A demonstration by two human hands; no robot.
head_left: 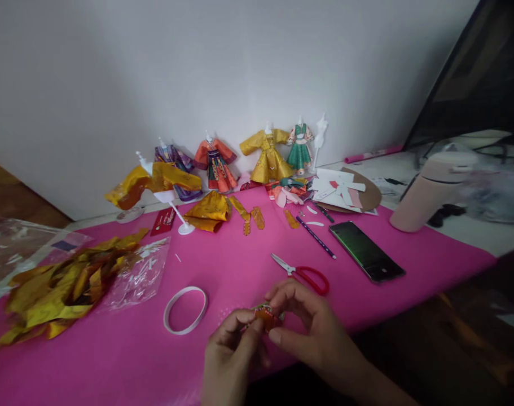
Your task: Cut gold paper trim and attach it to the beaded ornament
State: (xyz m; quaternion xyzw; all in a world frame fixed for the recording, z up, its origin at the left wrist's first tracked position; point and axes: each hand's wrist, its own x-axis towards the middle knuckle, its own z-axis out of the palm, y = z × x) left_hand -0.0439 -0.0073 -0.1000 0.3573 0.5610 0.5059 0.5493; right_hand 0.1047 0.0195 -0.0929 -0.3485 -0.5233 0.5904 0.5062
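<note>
1 orange pc. (268, 320) pinched in L hand (232, 345) nr. table edge (413, 296), R hand (315, 322) curled, hold unclear.

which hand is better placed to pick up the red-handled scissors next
Right, probably: the right hand is close beside the red-handled scissors, while the left hand is farther off, pinching the small orange piece.

The left hand (231, 344) pinches, close beside the right hand (316, 324) with its curled fingers (294, 292).
</note>
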